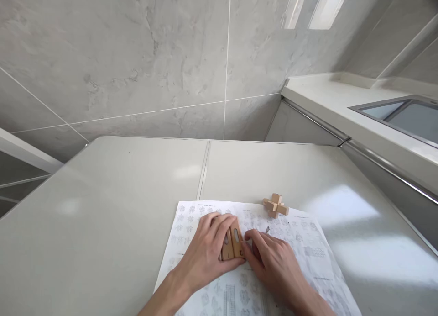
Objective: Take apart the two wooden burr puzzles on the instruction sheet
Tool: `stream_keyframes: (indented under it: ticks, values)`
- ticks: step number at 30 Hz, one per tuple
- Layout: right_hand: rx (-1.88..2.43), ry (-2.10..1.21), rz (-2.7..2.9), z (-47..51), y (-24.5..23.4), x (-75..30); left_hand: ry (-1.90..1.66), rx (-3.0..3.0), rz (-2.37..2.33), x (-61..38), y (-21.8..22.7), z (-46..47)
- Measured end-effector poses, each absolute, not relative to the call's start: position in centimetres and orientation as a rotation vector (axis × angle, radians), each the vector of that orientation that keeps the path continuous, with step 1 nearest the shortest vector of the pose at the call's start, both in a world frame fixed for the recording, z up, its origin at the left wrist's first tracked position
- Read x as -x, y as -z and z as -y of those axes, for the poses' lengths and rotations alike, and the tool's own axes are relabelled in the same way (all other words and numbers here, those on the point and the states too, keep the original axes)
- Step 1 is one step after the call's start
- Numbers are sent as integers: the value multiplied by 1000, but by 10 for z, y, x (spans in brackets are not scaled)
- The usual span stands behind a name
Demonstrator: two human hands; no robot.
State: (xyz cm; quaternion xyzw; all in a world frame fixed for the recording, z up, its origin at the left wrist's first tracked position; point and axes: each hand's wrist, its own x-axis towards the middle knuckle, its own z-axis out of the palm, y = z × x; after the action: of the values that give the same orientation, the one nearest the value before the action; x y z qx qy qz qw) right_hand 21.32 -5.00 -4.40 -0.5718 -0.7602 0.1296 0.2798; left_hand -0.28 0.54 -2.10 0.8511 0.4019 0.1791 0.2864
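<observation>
Head view: left grip clasps slotted wooden blocks (right grip curled, hold unclear).

Soft daylight, white glare on the table at right, 2 pale reflections on the wall

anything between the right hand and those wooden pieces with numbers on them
Nothing visible: the right hand has its thumb at the right edge of the wooden pieces. The left hand wraps them from the other side. The wooden cross is beyond, near the sheet's far edge.
</observation>
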Motion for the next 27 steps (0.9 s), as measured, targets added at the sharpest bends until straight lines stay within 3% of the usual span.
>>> stream_keyframes:
  ticks: [12,27]
  values:
    - [1549,-311,2037,49,47,-214,-732,-2165,-1681,29,29,-39]
    - [1576,-446,1937,48,54,-214,-849,-2310,-1764,43,28,-50]
